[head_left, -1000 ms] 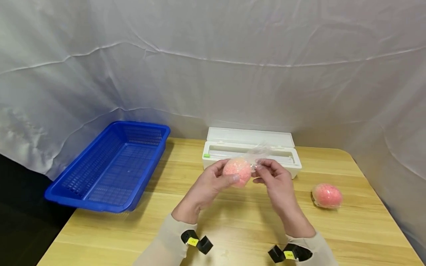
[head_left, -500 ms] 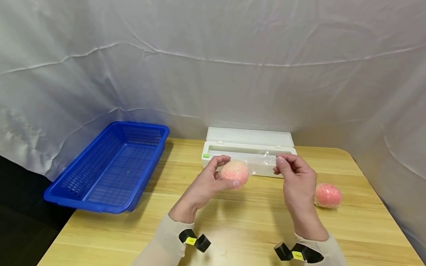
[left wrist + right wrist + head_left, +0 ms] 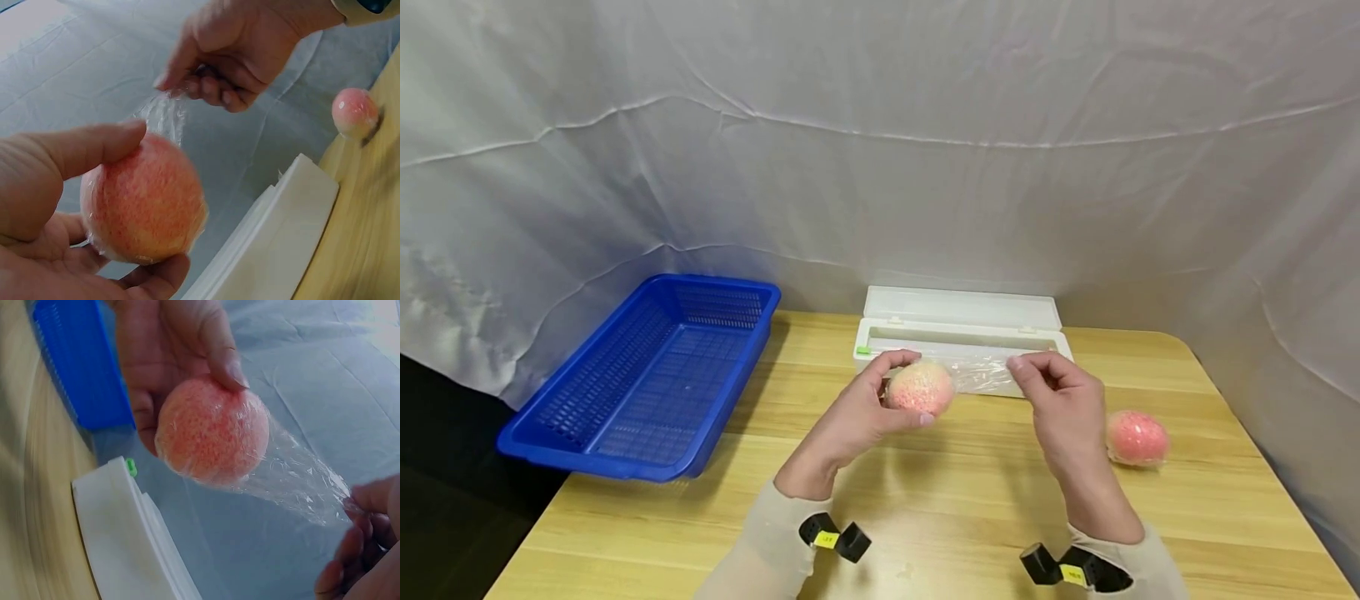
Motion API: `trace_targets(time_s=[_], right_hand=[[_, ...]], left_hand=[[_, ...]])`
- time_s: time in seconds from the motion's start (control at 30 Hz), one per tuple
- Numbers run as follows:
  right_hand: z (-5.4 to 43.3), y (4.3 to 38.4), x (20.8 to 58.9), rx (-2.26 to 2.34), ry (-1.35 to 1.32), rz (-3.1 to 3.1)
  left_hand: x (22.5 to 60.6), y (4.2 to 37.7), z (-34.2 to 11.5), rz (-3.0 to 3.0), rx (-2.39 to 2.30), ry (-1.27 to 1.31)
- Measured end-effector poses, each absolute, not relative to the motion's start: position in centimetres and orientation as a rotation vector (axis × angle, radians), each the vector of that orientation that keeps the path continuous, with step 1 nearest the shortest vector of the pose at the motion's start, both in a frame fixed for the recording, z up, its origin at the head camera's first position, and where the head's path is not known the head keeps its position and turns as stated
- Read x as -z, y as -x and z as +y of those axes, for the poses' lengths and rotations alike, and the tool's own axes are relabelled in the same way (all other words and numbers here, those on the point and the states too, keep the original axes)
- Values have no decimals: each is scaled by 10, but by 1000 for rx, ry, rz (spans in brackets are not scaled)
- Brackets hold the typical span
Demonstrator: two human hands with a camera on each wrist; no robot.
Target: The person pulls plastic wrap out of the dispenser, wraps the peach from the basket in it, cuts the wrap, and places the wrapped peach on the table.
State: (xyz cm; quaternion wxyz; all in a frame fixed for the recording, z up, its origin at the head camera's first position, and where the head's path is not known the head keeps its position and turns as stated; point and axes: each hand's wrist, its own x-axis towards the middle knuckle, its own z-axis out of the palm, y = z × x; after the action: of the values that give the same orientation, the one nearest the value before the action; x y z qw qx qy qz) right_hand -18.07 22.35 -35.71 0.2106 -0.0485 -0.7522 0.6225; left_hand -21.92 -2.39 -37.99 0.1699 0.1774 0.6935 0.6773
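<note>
A pink and cream peach (image 3: pixel 921 388) is held above the table by my left hand (image 3: pixel 860 415), thumb on the near side and fingers behind. Clear plastic wrap (image 3: pixel 299 482) covers the peach and stretches from it in a gathered tail. My right hand (image 3: pixel 1063 410) pinches the end of that tail between thumb and forefinger, its other fingers curled, as the right wrist view shows. A second peach (image 3: pixel 1138 437), shiny with wrap, lies on the table to the right of my right hand.
Behind the hands stands a white cling wrap box (image 3: pixel 962 326) with its lid raised and a green slider (image 3: pixel 863 351) at its left end. A blue mesh basket (image 3: pixel 715 433) sits on the left of the wooden table (image 3: pixel 970 517). A grey curtain (image 3: pixel 880 167) hangs behind.
My right hand has moved right, away from the peach, drawing the plastic wrap out into a longer tail, then slightly back left. The left hand with the peach has shifted a little left.
</note>
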Motion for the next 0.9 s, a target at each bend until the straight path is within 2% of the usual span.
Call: trace_targets(time_s=[0.2,0.4,0.63,0.9], right_hand=[[231,183,354,-1870,265,-2012],[234,186,357,-1729,198,-2294],[232,190,359,-1685,264,-2178],[237,187,356,-1830,162,-2149]], left_hand=[[377,217,-23,2001,-1851,-544],[378,216,-24,2015,-1816,-570],[379,217,-26,1949,-1767,-642],[379,220,-30,1882,-1852,-546]])
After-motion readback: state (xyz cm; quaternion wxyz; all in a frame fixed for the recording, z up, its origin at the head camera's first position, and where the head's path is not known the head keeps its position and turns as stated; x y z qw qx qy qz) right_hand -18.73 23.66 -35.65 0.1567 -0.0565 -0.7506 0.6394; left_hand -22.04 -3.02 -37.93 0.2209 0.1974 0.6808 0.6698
